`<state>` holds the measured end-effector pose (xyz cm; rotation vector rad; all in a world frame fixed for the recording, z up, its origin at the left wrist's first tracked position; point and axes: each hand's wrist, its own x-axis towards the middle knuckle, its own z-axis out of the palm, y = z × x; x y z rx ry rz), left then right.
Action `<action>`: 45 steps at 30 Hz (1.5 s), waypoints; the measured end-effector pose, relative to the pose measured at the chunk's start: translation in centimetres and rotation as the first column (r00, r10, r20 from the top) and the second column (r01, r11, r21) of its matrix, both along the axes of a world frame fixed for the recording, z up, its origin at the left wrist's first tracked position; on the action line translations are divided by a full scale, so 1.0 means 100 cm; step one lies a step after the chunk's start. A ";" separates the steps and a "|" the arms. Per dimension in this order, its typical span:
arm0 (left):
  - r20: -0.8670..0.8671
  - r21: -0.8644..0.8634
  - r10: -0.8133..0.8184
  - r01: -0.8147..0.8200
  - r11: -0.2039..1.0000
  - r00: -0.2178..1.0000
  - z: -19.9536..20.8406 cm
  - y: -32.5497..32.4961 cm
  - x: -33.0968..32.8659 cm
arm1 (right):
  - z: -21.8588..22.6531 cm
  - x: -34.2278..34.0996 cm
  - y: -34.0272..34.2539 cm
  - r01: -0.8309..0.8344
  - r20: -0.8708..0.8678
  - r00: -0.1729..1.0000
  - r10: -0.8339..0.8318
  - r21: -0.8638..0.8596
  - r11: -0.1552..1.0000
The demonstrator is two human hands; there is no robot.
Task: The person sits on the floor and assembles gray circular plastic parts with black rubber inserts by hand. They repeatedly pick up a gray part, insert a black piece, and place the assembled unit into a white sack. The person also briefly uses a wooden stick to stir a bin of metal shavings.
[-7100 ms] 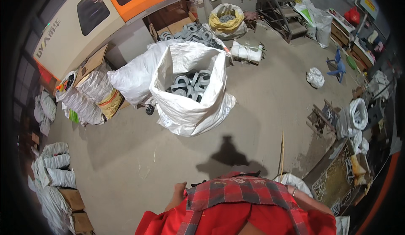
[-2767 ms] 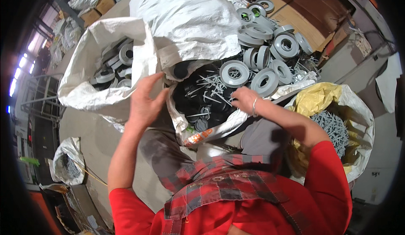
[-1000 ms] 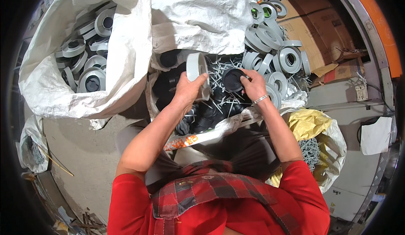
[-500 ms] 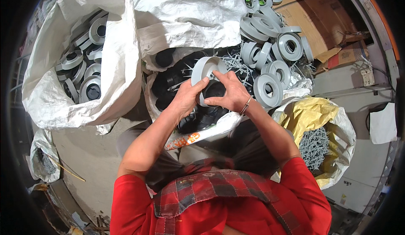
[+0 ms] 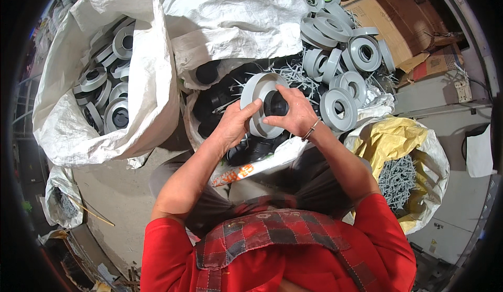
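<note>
A grey plastic ring [image 5: 253, 94], wide and flanged, is tilted up in front of me. My left hand [image 5: 233, 125] grips its left rim, thumb on the near side. At the ring's centre hole sits a dark round piece [image 5: 276, 104], apparently a black rubber collar. The fingers and thumb of my right hand [image 5: 298, 115] are curled around this collar from the right. How deep it sits in the hole I cannot tell. Below the hands lies an open white sack with several black collars [image 5: 207, 72] inside.
At the left stands a white woven sack [image 5: 157, 82] of grey rings with black centres. Loose grey rings [image 5: 338, 108] are heaped at the right, among grey plastic sticks [image 5: 298, 77]. A yellow-lined sack [image 5: 382, 132] holds more sticks. Cardboard [image 5: 382, 14] lies behind.
The ring has turned its open face more towards me, and the black collar now shows at its centre hole between my right fingers. The whole view has shifted slightly.
</note>
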<state>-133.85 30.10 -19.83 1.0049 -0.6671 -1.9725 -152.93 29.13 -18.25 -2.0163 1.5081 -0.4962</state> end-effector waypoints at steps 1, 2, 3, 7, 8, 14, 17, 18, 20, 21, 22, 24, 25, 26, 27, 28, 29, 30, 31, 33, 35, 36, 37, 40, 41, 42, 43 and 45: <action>0.022 -0.004 0.001 -0.001 1.000 1.000 0.000 0.000 0.000 | -0.003 -0.002 -0.001 -0.050 0.009 0.999 0.051 -0.069 0.996; 0.016 -0.003 -0.016 0.016 1.000 1.000 0.001 -0.001 0.000 | -0.009 -0.004 -0.002 -0.099 0.015 0.995 0.102 -0.138 0.986; 0.010 -0.001 -0.033 0.033 0.999 0.999 0.004 -0.002 0.002 | -0.011 -0.006 -0.002 -0.146 0.018 0.988 0.153 -0.205 0.968; 0.043 0.040 -0.110 0.108 0.993 0.993 0.012 -0.005 0.010 | -0.011 -0.007 -0.002 -0.329 -0.008 0.935 0.356 -0.402 0.855; 0.032 0.049 -0.118 0.116 0.992 0.992 0.011 -0.006 0.012 | -0.009 -0.006 -0.002 -0.356 -0.018 0.923 0.385 -0.425 0.832; -0.031 0.030 -0.027 0.028 0.999 0.999 0.009 0.002 0.003 | -0.017 0.000 0.003 -0.122 0.115 0.981 0.156 -0.264 0.957; 0.190 -0.156 -0.016 0.046 0.987 0.982 -0.003 0.009 -0.002 | -0.027 0.013 -0.003 0.202 0.402 0.828 -0.391 0.437 0.876; 0.272 -0.231 0.012 0.053 0.972 0.962 -0.002 0.011 -0.003 | -0.025 0.016 -0.006 0.205 0.411 0.689 -0.597 0.679 0.704; 0.199 -0.156 0.032 -0.001 0.988 0.979 0.004 0.015 -0.004 | -0.011 0.003 -0.010 -0.036 0.332 0.645 -0.689 0.913 0.406; 0.167 -0.117 0.048 -0.029 0.993 0.985 0.008 0.015 -0.004 | -0.014 -0.005 -0.013 -0.112 0.332 0.721 -0.609 0.922 0.370; 0.119 -0.092 0.058 -0.047 0.995 0.991 0.005 0.015 -0.002 | -0.021 -0.002 -0.012 0.002 0.339 0.830 -0.444 0.794 0.608; 0.194 -0.143 -0.022 0.050 0.988 0.981 0.004 0.016 0.000 | -0.029 -0.002 0.003 -0.078 0.574 0.819 0.004 0.105 0.991; 0.233 -0.164 -0.059 0.099 0.982 0.971 0.003 0.018 0.001 | -0.038 -0.002 -0.001 -0.088 0.521 0.853 0.020 0.106 0.990; 0.268 -0.212 -0.051 0.111 0.971 0.962 0.003 0.021 0.000 | -0.042 -0.003 0.004 -0.057 0.602 0.790 -0.118 0.264 0.963; 0.303 -0.260 -0.036 0.119 0.958 0.952 0.004 0.023 0.000 | -0.034 0.003 0.010 -0.051 0.653 0.712 -0.258 0.414 0.909; 0.337 -0.308 -0.017 0.128 0.943 0.941 0.005 0.025 0.000 | -0.027 0.007 0.013 -0.063 0.671 0.624 -0.400 0.554 0.830; 0.369 -0.355 0.003 0.138 0.925 0.929 0.007 0.027 -0.001 | -0.023 0.007 0.012 -0.114 0.679 0.551 -0.485 0.637 0.762; 0.463 -0.464 0.051 0.193 0.864 0.885 0.012 0.029 -0.003 | -0.020 0.006 0.011 -0.173 0.670 0.475 -0.571 0.707 0.686; 0.437 -0.413 0.028 0.173 0.894 0.899 0.018 0.030 -0.006 | -0.018 0.006 0.010 -0.238 0.643 0.400 -0.653 0.761 0.603; 0.377 -0.364 -0.034 0.182 0.913 0.925 0.014 0.028 -0.001 | -0.016 0.010 0.013 -0.183 0.616 0.435 -0.657 0.775 0.605; 0.396 -0.413 -0.010 0.188 0.891 0.918 0.006 0.030 -0.001 | -0.011 0.007 0.008 -0.164 0.509 0.480 -0.715 0.853 0.496; 0.403 -0.436 -0.004 0.196 0.878 0.915 0.004 0.030 -0.002 | -0.009 0.003 0.007 -0.348 0.508 0.356 -0.785 0.851 0.393; 0.448 -0.437 -0.011 0.230 0.870 0.894 0.004 0.029 0.000 | -0.009 0.004 0.009 -0.365 0.563 0.311 -0.766 0.814 0.451; 0.480 -0.465 0.000 0.254 0.848 0.877 0.001 0.027 0.003 | -0.013 0.004 0.008 -0.063 0.500 0.625 -0.599 0.798 0.600; 0.441 -0.387 -0.058 0.248 0.888 0.895 0.001 0.025 0.005 | -0.013 0.003 0.011 0.018 0.466 0.740 -0.485 0.708 0.706; 0.399 -0.306 -0.113 0.248 0.919 0.910 0.002 0.022 0.009 | -0.015 0.003 0.017 0.072 0.390 0.884 -0.258 0.432 0.899; 0.349 -0.222 -0.169 0.256 0.941 0.922 0.003 0.020 0.009 | -0.030 0.000 0.017 -0.011 0.375 0.926 0.028 -0.046 0.999; 0.214 -0.202 -0.163 0.207 0.957 0.963 0.000 0.024 0.009 | -0.031 -0.006 0.018 -0.052 0.303 0.950 0.070 -0.067 0.996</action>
